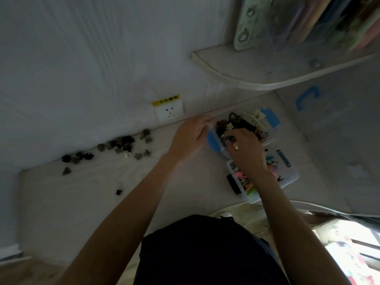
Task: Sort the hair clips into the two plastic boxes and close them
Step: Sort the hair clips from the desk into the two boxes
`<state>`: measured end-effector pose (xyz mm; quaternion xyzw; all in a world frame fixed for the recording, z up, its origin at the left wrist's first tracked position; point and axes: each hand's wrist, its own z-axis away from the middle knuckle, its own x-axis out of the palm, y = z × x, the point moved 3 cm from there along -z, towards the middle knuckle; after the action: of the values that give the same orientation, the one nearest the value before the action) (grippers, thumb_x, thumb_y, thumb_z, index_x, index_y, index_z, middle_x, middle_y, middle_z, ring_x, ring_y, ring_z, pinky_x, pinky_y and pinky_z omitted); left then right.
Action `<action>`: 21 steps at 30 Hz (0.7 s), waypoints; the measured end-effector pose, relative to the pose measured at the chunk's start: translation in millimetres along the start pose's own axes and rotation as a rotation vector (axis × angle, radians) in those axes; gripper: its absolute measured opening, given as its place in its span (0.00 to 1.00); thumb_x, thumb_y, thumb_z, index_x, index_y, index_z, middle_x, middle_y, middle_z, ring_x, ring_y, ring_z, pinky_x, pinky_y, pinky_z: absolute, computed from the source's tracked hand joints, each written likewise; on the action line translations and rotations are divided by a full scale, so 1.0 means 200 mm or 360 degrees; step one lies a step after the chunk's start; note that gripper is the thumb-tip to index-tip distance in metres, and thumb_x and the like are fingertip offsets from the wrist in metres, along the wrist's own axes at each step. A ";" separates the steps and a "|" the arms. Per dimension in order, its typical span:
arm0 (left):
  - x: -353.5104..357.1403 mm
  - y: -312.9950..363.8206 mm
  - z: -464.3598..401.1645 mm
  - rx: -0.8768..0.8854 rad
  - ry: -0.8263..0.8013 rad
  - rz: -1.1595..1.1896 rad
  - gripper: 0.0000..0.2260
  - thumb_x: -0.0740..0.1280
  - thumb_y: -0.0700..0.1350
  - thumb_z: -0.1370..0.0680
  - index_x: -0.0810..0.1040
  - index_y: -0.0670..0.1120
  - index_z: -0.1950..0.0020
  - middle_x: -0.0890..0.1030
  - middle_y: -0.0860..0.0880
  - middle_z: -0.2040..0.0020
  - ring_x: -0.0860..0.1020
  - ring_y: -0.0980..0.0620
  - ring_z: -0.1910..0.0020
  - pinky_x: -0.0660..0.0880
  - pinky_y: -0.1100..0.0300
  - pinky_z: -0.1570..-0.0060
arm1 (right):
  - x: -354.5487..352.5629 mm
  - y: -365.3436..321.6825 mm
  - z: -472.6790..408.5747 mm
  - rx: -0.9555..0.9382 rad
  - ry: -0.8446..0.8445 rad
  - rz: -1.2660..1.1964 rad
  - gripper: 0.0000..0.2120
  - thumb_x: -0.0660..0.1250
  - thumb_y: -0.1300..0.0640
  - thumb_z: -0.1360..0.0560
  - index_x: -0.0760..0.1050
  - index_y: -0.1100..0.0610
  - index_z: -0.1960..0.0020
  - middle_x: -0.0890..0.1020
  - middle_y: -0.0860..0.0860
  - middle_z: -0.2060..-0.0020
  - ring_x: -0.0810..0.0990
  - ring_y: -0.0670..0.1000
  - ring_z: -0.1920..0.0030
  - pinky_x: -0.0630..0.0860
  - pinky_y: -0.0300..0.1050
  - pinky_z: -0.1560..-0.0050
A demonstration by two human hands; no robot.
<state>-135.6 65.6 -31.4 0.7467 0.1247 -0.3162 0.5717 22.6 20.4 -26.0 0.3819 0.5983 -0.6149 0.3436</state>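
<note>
The wall socket (pixel 169 112) with its yellow sticker sits low on the white wall, right where the wall meets the table (pixel 102 202).

Off to the right of the socket is the far plastic box (pixel 218 144). It is clear with blue tabs, and it is full of dark brown and black hair clips, with one big cream clip (pixel 256 118) at its back end. The box is open.

The left hand (pixel 192 138) is just right of the socket, at the left edge of that box. Its fingers are spread wide and reach toward the box rim. I cannot tell if it is touching the box, because the hand is blurry.

The right hand (pixel 245 150) is further right, down inside the far box on top of the dark clips. Its fingers are curled in, and small dark clips (pixel 229 138) show at the fingertips. It looks like it is pinching them, but the picture is too dim to be sure.

Closer to the person than that box is the near plastic box (pixel 290 175). It is open too, and it holds bright clips in pink, green and orange. The right wrist passes over it.

To the left of the socket, a loose row of dark hair clips (pixel 123 146) lies on the table along the wall. One black clip (pixel 118 192) sits alone, nearer the person.
</note>
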 end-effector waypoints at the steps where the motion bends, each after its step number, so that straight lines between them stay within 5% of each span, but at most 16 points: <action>1: -0.06 -0.05 0.08 -0.0034 0.0139 -0.0034 0.12 0.61 0.40 0.21 0.76 0.46 0.39 0.80 0.48 0.44 0.77 0.50 0.45 0.75 0.52 0.44 | 0.02 -0.07 0.01 -0.0080 0.0002 -0.0057 0.12 0.62 0.60 0.24 0.76 0.60 0.43 0.79 0.59 0.48 0.76 0.60 0.48 0.75 0.51 0.53; 5: -0.27 -0.35 0.50 -0.0375 0.0529 -0.0529 0.09 0.65 0.44 0.27 0.80 0.48 0.48 0.82 0.50 0.51 0.78 0.48 0.51 0.68 0.61 0.46 | 0.19 -0.30 0.03 -0.0352 -0.0247 -0.0280 0.11 0.62 0.59 0.23 0.76 0.57 0.42 0.79 0.55 0.45 0.77 0.56 0.47 0.74 0.49 0.49; 8: -0.39 -0.62 0.85 -0.1069 0.0394 -0.0749 0.19 0.68 0.55 0.29 0.75 0.52 0.39 0.78 0.46 0.42 0.73 0.43 0.43 0.67 0.54 0.43 | 0.41 -0.42 0.04 -0.0445 -0.0533 -0.0339 0.13 0.62 0.59 0.24 0.74 0.55 0.39 0.77 0.54 0.43 0.76 0.54 0.45 0.71 0.43 0.48; 11: -0.41 -0.74 1.08 -0.1544 0.0238 -0.0488 0.28 0.74 0.52 0.32 0.70 0.51 0.34 0.71 0.43 0.37 0.71 0.42 0.41 0.69 0.52 0.44 | 0.63 -0.49 0.02 -0.0400 -0.0754 -0.0315 0.23 0.65 0.57 0.26 0.66 0.55 0.32 0.71 0.55 0.36 0.73 0.55 0.40 0.68 0.42 0.43; 16: -0.45 -0.81 1.15 -0.1487 0.0369 -0.0281 0.12 0.71 0.46 0.28 0.79 0.47 0.45 0.80 0.45 0.49 0.79 0.46 0.51 0.72 0.58 0.50 | 0.84 -0.64 -0.18 -0.0275 -0.0893 -0.0283 0.32 0.67 0.57 0.27 0.57 0.55 0.27 0.63 0.57 0.29 0.66 0.59 0.34 0.64 0.49 0.35; 21: -0.66 -0.92 1.12 -0.1317 0.0746 -0.0533 0.10 0.70 0.45 0.27 0.81 0.48 0.46 0.78 0.45 0.44 0.74 0.43 0.44 0.69 0.52 0.43 | 0.95 -0.77 -0.32 -0.0298 -0.0804 -0.0122 0.29 0.64 0.58 0.27 0.59 0.56 0.29 0.64 0.56 0.29 0.63 0.62 0.34 0.61 0.49 0.35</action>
<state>-411.5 -62.0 -125.1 0.4780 0.4827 -0.1515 0.7180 -198.0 97.8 -119.6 0.1599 0.5620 -0.6452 0.4923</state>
